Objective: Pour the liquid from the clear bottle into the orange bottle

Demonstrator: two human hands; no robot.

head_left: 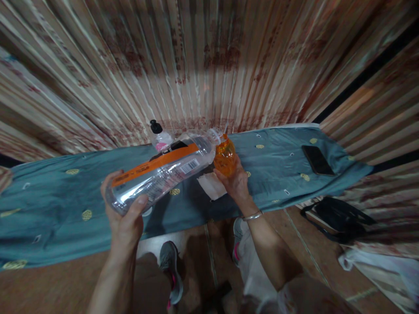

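My left hand (126,218) is wrapped round the base of a large clear plastic bottle (163,168) with an orange label. The bottle lies tilted across the view, its neck pointing right at the mouth of a small orange bottle (224,158). My right hand (238,181) grips that orange bottle from below and the right side. The two necks meet or nearly meet; whether they touch I cannot tell. Below the orange bottle, a white cloth or tissue (212,185) rests on the bench. Behind the large bottle stands a clear pump bottle (161,138) with a black top.
A teal patterned cloth (88,187) covers the long narrow bench. On its right part lies a dark phone (317,160). Pleated curtains (209,65) hang right behind. A black bag (340,218) sits on the tiled floor to the right, near a whitish cloth (376,270).
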